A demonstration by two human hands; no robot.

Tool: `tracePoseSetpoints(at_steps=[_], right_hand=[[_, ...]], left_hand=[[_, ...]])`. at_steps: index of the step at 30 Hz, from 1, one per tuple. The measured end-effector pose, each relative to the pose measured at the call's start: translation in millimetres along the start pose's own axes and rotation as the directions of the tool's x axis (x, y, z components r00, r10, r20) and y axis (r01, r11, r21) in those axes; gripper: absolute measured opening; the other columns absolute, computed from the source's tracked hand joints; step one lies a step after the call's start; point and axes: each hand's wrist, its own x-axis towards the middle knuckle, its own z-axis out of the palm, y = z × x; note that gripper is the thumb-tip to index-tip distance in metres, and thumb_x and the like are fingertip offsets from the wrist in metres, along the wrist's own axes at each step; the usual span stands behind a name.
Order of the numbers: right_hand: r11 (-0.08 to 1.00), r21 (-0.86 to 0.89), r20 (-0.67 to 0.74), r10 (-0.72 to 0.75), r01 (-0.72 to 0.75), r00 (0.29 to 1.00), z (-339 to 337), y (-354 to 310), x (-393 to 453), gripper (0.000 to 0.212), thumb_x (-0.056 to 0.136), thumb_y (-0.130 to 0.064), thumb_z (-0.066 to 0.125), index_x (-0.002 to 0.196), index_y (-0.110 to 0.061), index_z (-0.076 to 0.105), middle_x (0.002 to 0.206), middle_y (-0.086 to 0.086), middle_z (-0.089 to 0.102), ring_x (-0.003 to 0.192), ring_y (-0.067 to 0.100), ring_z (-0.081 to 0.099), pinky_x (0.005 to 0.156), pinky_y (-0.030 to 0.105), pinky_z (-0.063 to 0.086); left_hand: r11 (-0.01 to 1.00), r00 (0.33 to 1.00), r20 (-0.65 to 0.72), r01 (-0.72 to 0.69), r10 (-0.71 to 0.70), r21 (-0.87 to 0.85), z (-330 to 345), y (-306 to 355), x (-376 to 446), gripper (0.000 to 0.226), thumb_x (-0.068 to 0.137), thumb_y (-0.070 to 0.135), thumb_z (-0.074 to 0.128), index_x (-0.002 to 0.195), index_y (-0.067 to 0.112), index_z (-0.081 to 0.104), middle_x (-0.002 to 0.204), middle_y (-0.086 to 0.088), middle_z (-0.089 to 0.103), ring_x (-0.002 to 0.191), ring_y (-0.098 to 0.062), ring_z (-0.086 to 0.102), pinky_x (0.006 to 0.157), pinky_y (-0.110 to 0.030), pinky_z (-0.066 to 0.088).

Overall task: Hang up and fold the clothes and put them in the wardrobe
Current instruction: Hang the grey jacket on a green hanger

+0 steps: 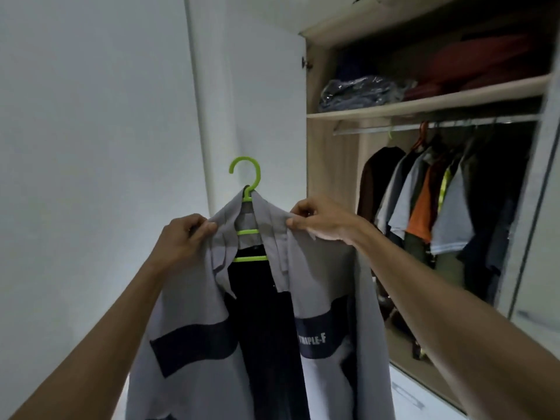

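A grey work shirt [327, 298] with dark bands across the chest hangs open on a lime-green plastic hanger [246, 177], held up in front of the white wardrobe door [260, 86]. My left hand [181, 237] pinches the shirt's left shoulder at the collar. My right hand [318, 219] pinches the right shoulder at the collar. The hanger's hook sticks up free above the collar; its bars show through the open front. The open wardrobe [333, 165] stands to the right.
Inside the wardrobe, a metal rail [439, 125] carries several hung garments, with bare rail at its left end. A shelf [424, 104] above holds bagged and folded clothes. A white wall fills the left side.
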Motion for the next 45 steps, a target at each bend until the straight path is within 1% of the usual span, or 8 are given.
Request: tracePoseSetpoints(at_steps=[7,14,18,23,31,35,40,45], right_hand=[[0.998,0.047,-0.011,0.040,-0.039,0.999,-63.5,60.1,23.0,0.025,0.094,-0.042,0.068,0.101,-0.021,0.079,0.090,-0.003,0.075,0.084,0.010,0.066,0.074,0.026,0.051],[0.989,0.008,0.027,0.150,-0.150,0.988,-91.4,115.4,81.3,0.027,0.092,-0.044,0.069,0.088,-0.020,0.080,0.074,-0.002,0.072,0.067,0.006,0.062,0.066,0.024,0.046],[0.986,0.014,-0.018,0.164,-0.163,0.986,-91.0,150.3,128.6,0.027,0.095,-0.042,0.066,0.083,-0.021,0.078,0.077,-0.002,0.074,0.068,0.011,0.066,0.066,0.027,0.050],[0.979,-0.010,-0.160,0.197,-0.201,0.967,-92.2,186.9,203.4,0.027,0.095,-0.031,0.067,0.095,-0.007,0.078,0.093,0.017,0.074,0.090,0.037,0.069,0.083,0.051,0.055],[0.937,0.181,-0.372,0.345,-0.297,0.862,-102.9,250.0,294.0,0.019,0.093,-0.020,0.070,0.105,-0.006,0.075,0.098,0.015,0.075,0.096,0.032,0.071,0.090,0.046,0.057],[0.924,0.217,-0.415,0.379,-0.314,0.827,-107.9,275.5,328.4,0.021,0.095,-0.017,0.068,0.114,-0.008,0.073,0.095,0.003,0.075,0.085,0.012,0.071,0.074,0.023,0.057],[0.909,0.261,-0.492,0.415,-0.325,0.766,-122.0,315.5,370.2,0.022,0.094,-0.014,0.069,0.114,-0.006,0.073,0.096,0.004,0.075,0.089,0.018,0.071,0.084,0.033,0.059],[0.904,0.287,-0.543,0.425,-0.316,0.724,-134.5,359.4,413.5,0.010,0.091,-0.014,0.072,0.086,-0.023,0.074,0.100,0.010,0.077,0.098,0.028,0.072,0.093,0.046,0.057]], left_hand=[[0.996,0.996,-0.042,-0.075,0.073,-0.042,96.5,22.9,91.4,0.021,0.097,0.033,0.060,0.086,0.017,0.069,0.080,0.001,0.068,0.077,-0.017,0.061,0.067,-0.023,0.042],[0.972,0.984,0.010,-0.174,0.178,-0.159,181.2,5.5,188.0,0.016,0.098,0.032,0.061,0.084,0.024,0.066,0.085,0.000,0.069,0.083,-0.021,0.062,0.071,-0.030,0.041],[0.944,0.965,0.033,-0.249,0.261,-0.215,228.5,-13.3,253.1,0.015,0.098,0.032,0.061,0.084,0.027,0.065,0.081,0.005,0.066,0.080,-0.017,0.061,0.068,-0.022,0.041],[0.891,0.934,0.092,-0.296,0.346,-0.346,279.9,-41.3,346.2,0.036,0.085,0.056,0.051,0.081,0.023,0.065,0.078,0.003,0.067,0.077,-0.019,0.063,0.068,-0.031,0.046],[0.820,0.892,0.140,-0.319,0.429,-0.475,375.6,-56.6,482.9,0.028,0.093,0.046,0.052,0.084,0.023,0.065,0.082,0.000,0.065,0.079,-0.014,0.063,0.072,-0.033,0.049],[0.756,0.871,0.147,-0.310,0.469,-0.576,422.3,-50.9,522.6,0.018,0.101,0.020,0.054,0.086,0.018,0.064,0.080,0.003,0.062,0.074,0.003,0.057,0.067,-0.014,0.043],[0.725,0.875,0.182,-0.237,0.448,-0.646,480.3,-50.7,578.2,0.018,0.101,0.030,0.055,0.099,0.018,0.068,0.095,-0.001,0.066,0.087,-0.008,0.060,0.077,-0.024,0.046],[0.697,0.851,0.220,-0.213,0.477,-0.685,520.4,-47.9,626.8,0.017,0.102,0.026,0.051,0.104,0.021,0.067,0.098,0.000,0.069,0.086,-0.003,0.061,0.079,-0.019,0.048]])
